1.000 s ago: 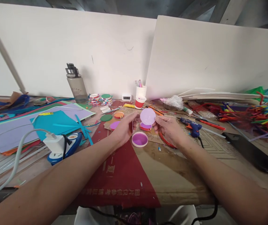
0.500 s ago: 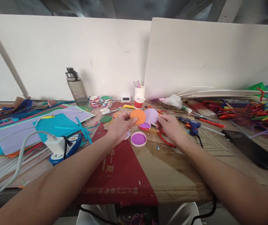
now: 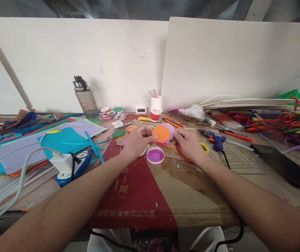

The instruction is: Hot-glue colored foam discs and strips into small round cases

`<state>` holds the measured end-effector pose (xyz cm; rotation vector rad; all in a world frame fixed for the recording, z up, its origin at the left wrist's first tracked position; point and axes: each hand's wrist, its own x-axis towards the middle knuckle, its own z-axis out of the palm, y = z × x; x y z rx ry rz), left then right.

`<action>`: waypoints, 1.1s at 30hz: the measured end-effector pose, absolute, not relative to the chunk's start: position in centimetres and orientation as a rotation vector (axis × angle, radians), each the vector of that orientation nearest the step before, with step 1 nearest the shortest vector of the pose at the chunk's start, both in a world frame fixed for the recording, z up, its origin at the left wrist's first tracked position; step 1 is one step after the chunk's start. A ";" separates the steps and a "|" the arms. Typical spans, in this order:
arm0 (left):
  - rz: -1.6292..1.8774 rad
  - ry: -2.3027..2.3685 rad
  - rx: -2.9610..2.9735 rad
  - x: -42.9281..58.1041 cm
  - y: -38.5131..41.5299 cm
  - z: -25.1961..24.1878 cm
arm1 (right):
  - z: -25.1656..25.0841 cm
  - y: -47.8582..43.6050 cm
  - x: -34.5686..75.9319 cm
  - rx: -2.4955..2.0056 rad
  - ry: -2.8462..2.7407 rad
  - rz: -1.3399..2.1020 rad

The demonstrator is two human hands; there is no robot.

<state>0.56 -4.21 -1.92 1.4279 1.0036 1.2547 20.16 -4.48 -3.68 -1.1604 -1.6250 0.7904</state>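
Between finger and thumb, my left hand (image 3: 141, 140) pinches an orange paper circle (image 3: 161, 133). My right hand (image 3: 186, 140) grips the right edge of a lilac paper circle (image 3: 170, 130), which lies partly behind the orange one. Below them on the cardboard rests a shallow round ring with a purple inside (image 3: 155, 155). A second small ring with a red side is mostly covered by the circles. Green paper circles (image 3: 119, 133) and an orange-filled ring (image 3: 131, 129) lie left of my left hand, near its wrist.
A blue glue gun (image 3: 217, 141) and a black phone-like slab (image 3: 283, 166) lie to the right. Coloured paper sheets (image 3: 16, 154), a blue power strip (image 3: 83, 164) and a bottle (image 3: 85, 99) are on the left. Paper cups (image 3: 156, 113) stand at the back.
The orange circle has shifted right and now overlaps more of the lilac circle. My left hand has moved right and slightly down; my right hand is slightly further left.
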 end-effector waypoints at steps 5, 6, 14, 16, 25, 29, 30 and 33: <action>1.253 1.020 1.391 0.6 -4.2 -2.0 | -3.9 -4.4 20.2 -1.127 -1.658 0.835; 1.247 1.036 1.388 0.6 -4.1 -2.1 | -4.0 -4.3 20.2 -1.115 -1.667 0.845; 1.244 1.103 1.344 0.6 -3.8 -2.4 | -4.2 -4.5 20.0 -1.053 -1.703 0.875; 1.221 1.069 1.322 0.7 -3.9 -2.3 | -4.1 -4.6 20.0 -1.037 -1.710 0.877; 1.235 1.036 1.299 0.9 -4.4 -1.8 | -3.8 -5.1 19.7 -1.032 -1.689 0.888; 1.265 1.020 1.273 1.0 -4.5 -1.8 | -3.6 -5.4 19.6 -1.012 -1.686 0.892; 1.279 1.017 1.272 1.1 -4.4 -1.8 | -3.5 -5.5 19.6 -1.001 -1.684 0.896; 1.346 1.014 1.260 1.1 -4.3 -2.1 | -3.3 -5.8 19.4 -0.935 -1.643 0.963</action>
